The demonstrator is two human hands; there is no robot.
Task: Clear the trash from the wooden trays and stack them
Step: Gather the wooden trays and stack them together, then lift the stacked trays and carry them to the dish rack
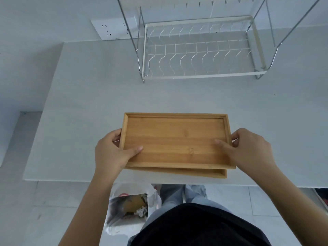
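Note:
An empty wooden tray (175,137) is held level near the front edge of the white counter, directly over a second wooden tray (204,173) of which only the front rim shows beneath it. My left hand (111,150) grips the top tray's left end, thumb resting on its floor. My right hand (248,150) grips the right end the same way. No trash lies in the top tray. On the floor below the counter stands a bin lined with a white bag (129,206) holding brown paper and crumpled scraps.
A white wire dish rack (200,75) on chrome legs stands at the back of the counter (88,107). A wall socket plate (113,29) sits behind it to the left. The counter's front edge runs just below the trays; my legs are beneath it.

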